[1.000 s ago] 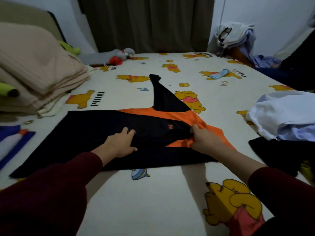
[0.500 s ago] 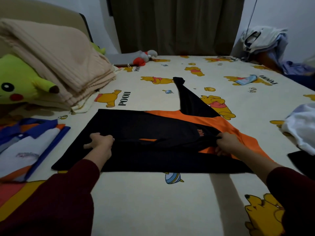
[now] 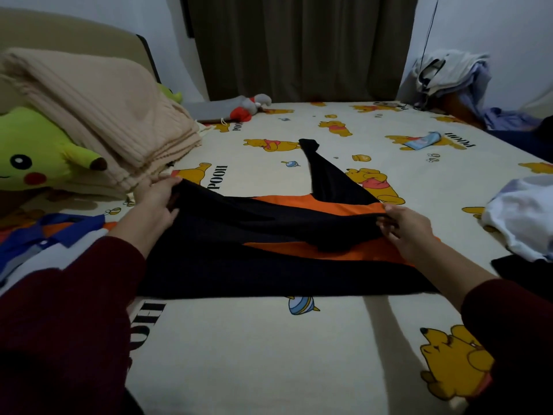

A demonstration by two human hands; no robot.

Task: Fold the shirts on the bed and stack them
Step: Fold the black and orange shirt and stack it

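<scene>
A black and orange shirt (image 3: 269, 253) lies across the middle of the bed (image 3: 269, 354), its upper layer lifted between both hands. The left hand (image 3: 158, 202) grips the left edge, fingers curled round the cloth; the right hand (image 3: 404, 226) pinches the right edge. A folded striped shirt (image 3: 45, 244) lies left, a white clothes heap (image 3: 523, 217) right.

Left hand (image 3: 157, 200) and right hand (image 3: 402, 227) – both reached forward; fingers curled, gripping.
</scene>
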